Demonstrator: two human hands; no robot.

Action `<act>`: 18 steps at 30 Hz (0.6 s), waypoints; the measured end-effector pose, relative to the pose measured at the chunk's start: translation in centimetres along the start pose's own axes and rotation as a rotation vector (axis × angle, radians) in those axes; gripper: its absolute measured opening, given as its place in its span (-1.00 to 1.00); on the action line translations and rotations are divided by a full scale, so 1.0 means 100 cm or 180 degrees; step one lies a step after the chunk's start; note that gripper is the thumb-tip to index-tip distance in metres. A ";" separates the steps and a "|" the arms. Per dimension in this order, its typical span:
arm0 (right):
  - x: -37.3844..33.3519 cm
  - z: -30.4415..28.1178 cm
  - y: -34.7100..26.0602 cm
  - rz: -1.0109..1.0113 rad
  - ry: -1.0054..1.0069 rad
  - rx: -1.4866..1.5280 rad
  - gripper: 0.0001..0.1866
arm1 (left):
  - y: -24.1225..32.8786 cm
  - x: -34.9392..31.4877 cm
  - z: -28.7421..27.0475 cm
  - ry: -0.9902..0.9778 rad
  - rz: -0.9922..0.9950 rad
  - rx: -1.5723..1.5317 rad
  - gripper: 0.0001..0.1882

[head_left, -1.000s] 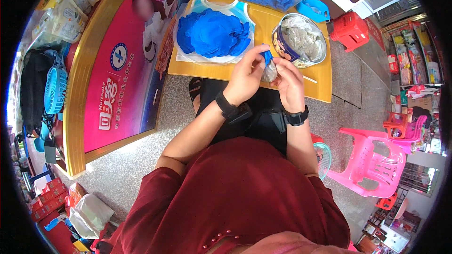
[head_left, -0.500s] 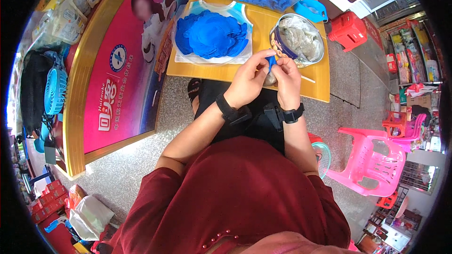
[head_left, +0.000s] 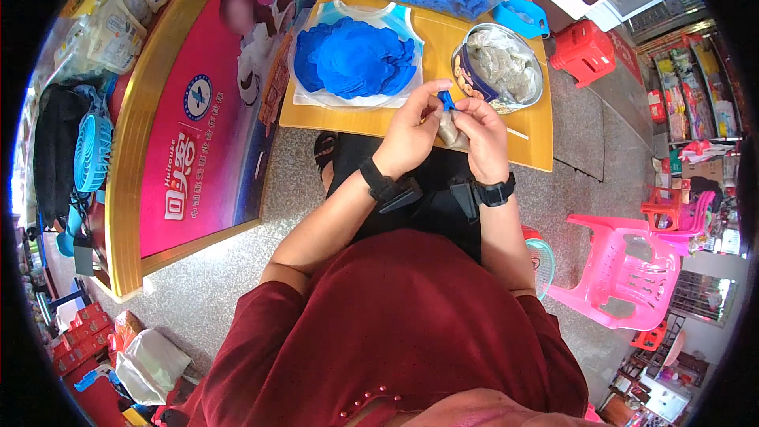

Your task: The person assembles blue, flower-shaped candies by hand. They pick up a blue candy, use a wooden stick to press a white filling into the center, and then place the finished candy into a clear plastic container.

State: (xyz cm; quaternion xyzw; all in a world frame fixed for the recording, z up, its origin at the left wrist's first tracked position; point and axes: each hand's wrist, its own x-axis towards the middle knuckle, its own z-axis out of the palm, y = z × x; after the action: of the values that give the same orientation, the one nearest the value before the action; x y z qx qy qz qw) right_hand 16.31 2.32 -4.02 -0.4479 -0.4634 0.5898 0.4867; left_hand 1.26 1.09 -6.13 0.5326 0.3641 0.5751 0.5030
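At the table's front edge, my left hand (head_left: 413, 128) curls its index finger and thumb about a small blue fabric-like piece (head_left: 447, 100). Under that piece hangs a small greyish clear pouch (head_left: 451, 133), its contents too small to name. My right hand (head_left: 485, 136) pinches the pouch near its top, against the blue piece. Just beyond my right hand stands a round dark blue tin (head_left: 466, 83) lined with plastic and holding grey material. To the far left of my hands, a heap of thin blue pieces (head_left: 360, 59) lies on a clear round tray.
A clear bin (head_left: 431, 0) of blue pieces sits at the back of the yellow table (head_left: 356, 117), beside a blue scoop-like container (head_left: 522, 14). A white stick (head_left: 516, 134) lies at the right. A pink chair (head_left: 624, 269) and red stool (head_left: 585, 51) stand right; a pink-panelled counter (head_left: 205, 134) left.
My left hand has shifted slightly left and its fingers have spread a little. More of the greyish pouch now shows below the blue piece.
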 end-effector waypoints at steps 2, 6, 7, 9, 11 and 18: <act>0.006 -0.002 0.006 -0.0239 0.0128 -0.0333 -0.82 | -0.001 -0.002 0.003 -0.0046 0.0097 0.0175 -0.48; 0.006 0.000 0.009 -0.0248 0.0254 -0.0462 -0.83 | 0.001 -0.004 0.005 0.0033 -0.0217 0.0006 -0.51; 0.003 0.002 0.006 -0.0165 0.0248 -0.0334 -0.83 | 0.005 -0.002 0.005 0.0083 -0.0386 -0.0207 -0.52; -0.005 0.005 -0.006 -0.0123 -0.0037 -0.0194 -0.82 | 0.005 -0.001 0.003 0.0173 -0.0632 -0.0575 -0.54; -0.012 0.008 -0.014 -0.0076 -0.0326 -0.0055 -0.80 | 0.001 0.001 0.000 0.0256 -0.0782 -0.0886 -0.56; -0.005 -0.003 0.009 -0.0206 -0.0204 -0.0706 -0.74 | 0.007 -0.001 -0.001 0.0098 -0.0674 -0.0635 -0.56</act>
State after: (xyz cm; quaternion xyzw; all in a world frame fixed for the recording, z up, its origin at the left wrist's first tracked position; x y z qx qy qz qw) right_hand 16.51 1.75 -4.90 -0.4647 -0.5553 0.5329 0.4379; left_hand 1.06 0.89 -5.51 0.4297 0.3669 0.5603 0.6056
